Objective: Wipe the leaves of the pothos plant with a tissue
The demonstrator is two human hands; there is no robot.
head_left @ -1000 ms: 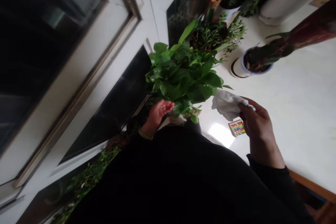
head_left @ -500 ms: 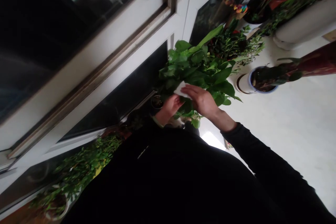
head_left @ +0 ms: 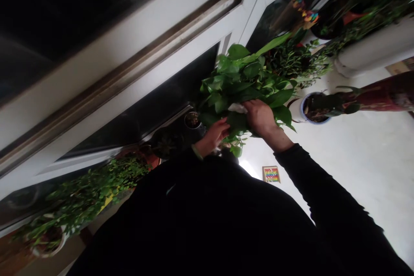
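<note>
While my right hand has a white cloth caught under its fingertips near the centre of the frame, my left hand sits lower and to the left, its fingers bent and close together beside a broad dark leaf; whether they pinch the leaf's edge or only rest by it, I cannot tell. The cloth's loose end pokes out leftward, just above that leaf; the leaf lies between my 2 hands, on the near side of the bushy plant, with a small pot to its left and a blue-rimmed pot to its right. I judge the step in hand to be wiping 1 leaf; the next move calls for steady support from the left and a light stroke of the cloth, so nothing tears.
</note>
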